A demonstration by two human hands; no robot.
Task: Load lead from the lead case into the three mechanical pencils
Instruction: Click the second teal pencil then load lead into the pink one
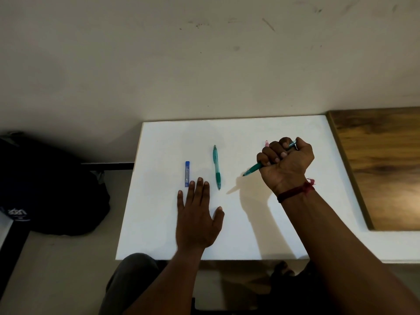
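head view; above white table (154,223); facing forward and down; near

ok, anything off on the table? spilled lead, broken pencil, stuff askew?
Nothing stands out. The lead case and one teal pencil lie roughly parallel on the white table, no loose lead visible. The right hand grips a second teal pencil; a pink pencil is mostly hidden behind it.

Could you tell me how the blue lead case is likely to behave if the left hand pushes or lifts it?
The blue lead case looks slim and flat-sided, so it would probably slide rather than roll on the smooth white table. Small and thin, it is likely light and stiff. Lying flat, it may need a fingertip pinch by its edges.
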